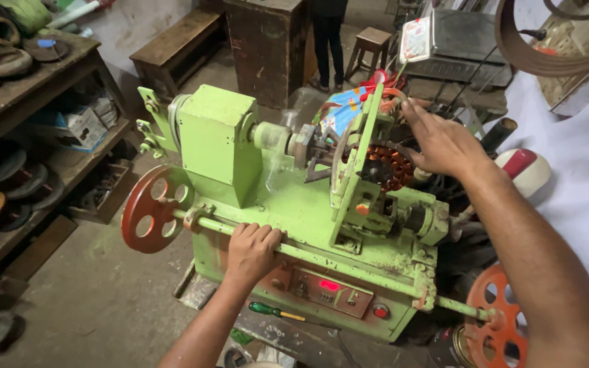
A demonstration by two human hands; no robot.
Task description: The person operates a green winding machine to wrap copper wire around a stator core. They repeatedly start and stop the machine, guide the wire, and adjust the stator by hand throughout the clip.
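Observation:
A light green winding machine (219,136) fills the middle of the view. My left hand (252,251) is closed around its long green shaft (349,262), which runs along the front between a red handwheel (150,208) on the left and another red handwheel (497,320) at lower right. My right hand (443,140) reaches over the machine's right end, fingers spread, touching the copper-wound stator (386,167) held in the green frame. A front panel with a red lit display (328,286) sits just right of my left hand.
A green-handled screwdriver (274,312) lies below the panel. Wooden shelves (28,82) with discs and coils stand at left. A person's legs (327,41), a stool (371,42) and a dark cabinet (267,41) are behind. White cloth (581,170) covers the right.

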